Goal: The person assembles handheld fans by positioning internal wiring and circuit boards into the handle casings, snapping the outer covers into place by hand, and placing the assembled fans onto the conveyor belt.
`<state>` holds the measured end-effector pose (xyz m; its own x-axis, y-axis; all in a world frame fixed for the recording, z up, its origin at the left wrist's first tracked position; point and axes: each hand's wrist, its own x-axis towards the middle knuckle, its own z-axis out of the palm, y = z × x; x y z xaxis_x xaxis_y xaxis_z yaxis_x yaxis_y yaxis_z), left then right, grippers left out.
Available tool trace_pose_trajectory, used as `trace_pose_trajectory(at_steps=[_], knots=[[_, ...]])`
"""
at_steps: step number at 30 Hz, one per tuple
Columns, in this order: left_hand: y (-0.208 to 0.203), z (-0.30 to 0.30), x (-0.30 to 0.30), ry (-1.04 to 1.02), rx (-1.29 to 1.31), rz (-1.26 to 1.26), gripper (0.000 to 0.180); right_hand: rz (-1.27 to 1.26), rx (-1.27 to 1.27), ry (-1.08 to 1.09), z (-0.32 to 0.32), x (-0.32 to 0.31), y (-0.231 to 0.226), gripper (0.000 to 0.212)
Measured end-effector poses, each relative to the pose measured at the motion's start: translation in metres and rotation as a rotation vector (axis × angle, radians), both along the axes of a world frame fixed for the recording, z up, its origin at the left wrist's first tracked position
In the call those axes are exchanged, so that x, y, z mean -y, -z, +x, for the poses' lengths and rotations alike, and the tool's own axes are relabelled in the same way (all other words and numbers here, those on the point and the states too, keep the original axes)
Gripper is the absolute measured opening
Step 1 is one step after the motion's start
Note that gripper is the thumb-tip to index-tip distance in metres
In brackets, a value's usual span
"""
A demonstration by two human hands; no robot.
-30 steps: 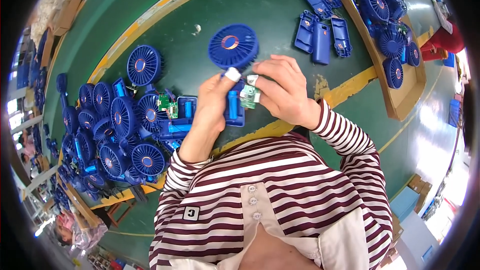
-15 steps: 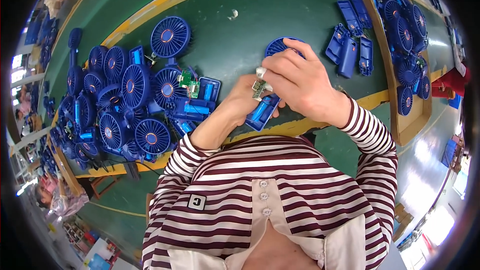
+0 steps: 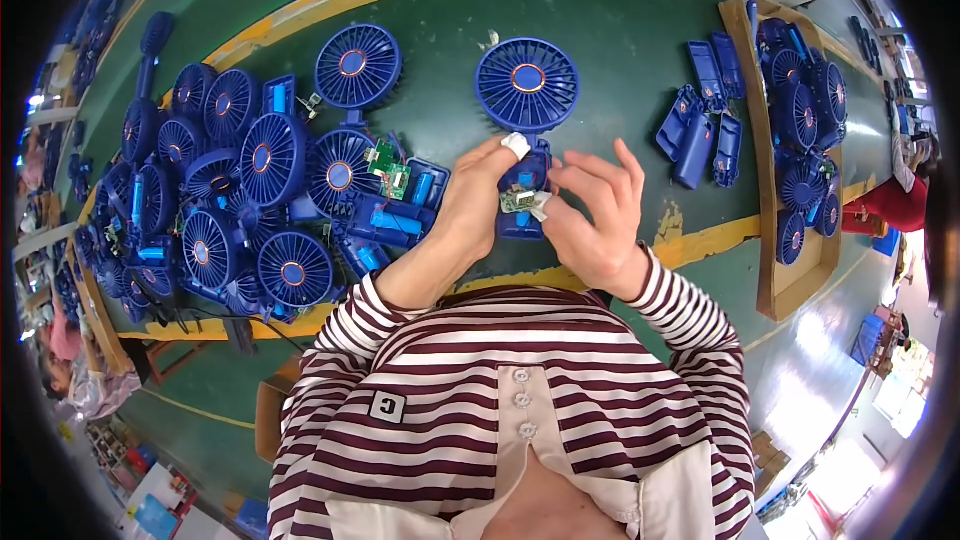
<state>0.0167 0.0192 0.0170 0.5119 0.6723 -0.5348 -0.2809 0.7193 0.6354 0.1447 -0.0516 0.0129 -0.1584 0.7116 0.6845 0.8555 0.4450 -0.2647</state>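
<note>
A blue handheld fan (image 3: pixel 527 80) lies on the green table in front of me, its round grille facing up and its handle pointing toward me. My left hand (image 3: pixel 468 198) is closed around the left side of the open handle (image 3: pixel 523 228), its white-covered thumb at the neck. Over the handle sits a small circuit board (image 3: pixel 518 201). At the board's right end is the white-covered thumb of my right hand (image 3: pixel 598 220), pinching its edge, while the other fingers are raised and partly curled. Part of a blue battery cell shows under the board.
Several blue fans (image 3: pixel 270 162) are heaped at the left, some with bare green circuit boards (image 3: pixel 388 172). Another fan (image 3: pixel 357 65) lies beyond the heap. Several handle shells (image 3: pixel 694 152) lie at the right, beside a cardboard tray (image 3: pixel 768 270) of fans.
The fan has turned and lowered, so its grille now shows fully beyond my hands. My right hand has moved down toward me, off the grille. My left thumb has shifted to the neck.
</note>
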Motion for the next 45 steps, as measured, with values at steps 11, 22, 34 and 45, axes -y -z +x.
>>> trace_pose_trajectory(at_steps=[11, 22, 34, 45], knots=[[0.006, 0.002, 0.004, -0.052, -0.01, 0.047, 0.02, -0.036, -0.036, 0.036, 0.002, 0.0, 0.005, 0.015], [0.011, 0.0, 0.006, -0.002, -0.082, 0.017, 0.017, -0.189, 0.036, -0.026, 0.014, -0.006, -0.004, 0.018], [0.0, 0.001, -0.003, -0.035, -0.055, -0.085, 0.018, -0.368, -0.311, -0.138, 0.023, -0.025, -0.015, 0.018], [0.0, -0.004, -0.004, -0.011, 0.01, -0.105, 0.021, -0.47, -0.342, -0.182, 0.023, -0.027, -0.016, 0.019]])
